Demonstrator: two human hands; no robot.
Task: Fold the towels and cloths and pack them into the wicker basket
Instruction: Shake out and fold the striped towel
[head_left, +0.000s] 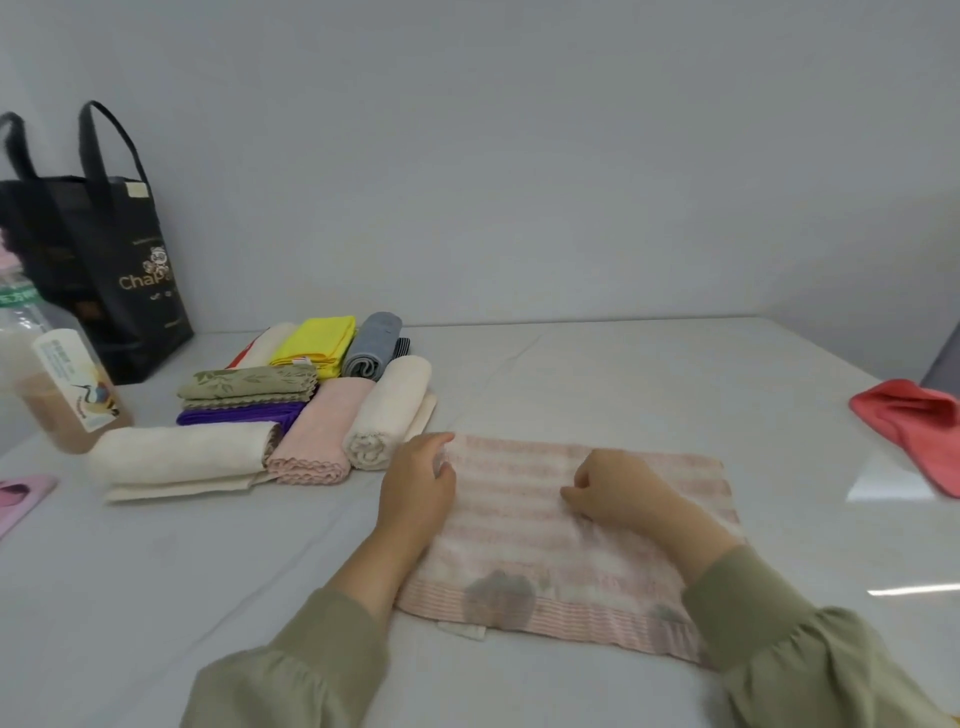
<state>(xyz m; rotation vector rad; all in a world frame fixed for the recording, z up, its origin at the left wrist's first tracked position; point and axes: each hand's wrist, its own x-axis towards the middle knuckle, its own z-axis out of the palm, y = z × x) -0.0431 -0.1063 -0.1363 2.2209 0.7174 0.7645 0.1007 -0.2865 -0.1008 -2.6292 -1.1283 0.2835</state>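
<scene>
Sleeves (291, 670) cropped, left hand (418, 488), right hand (613, 488) on blurry towel (519, 551), grips unclear

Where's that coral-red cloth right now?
In the head view, the coral-red cloth lies crumpled on the table, far right, apart from the striped pink towel.

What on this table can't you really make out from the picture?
Head view only:
- Wicker basket: nowhere in frame.
- Black bag: lettering runs past its side fold.
- Bottle label: blurred, unreadable.
- Red cloth: cut by right edge.
- Left hand and right hand: curled fingers hide whether they pinch the striped towel.
</scene>
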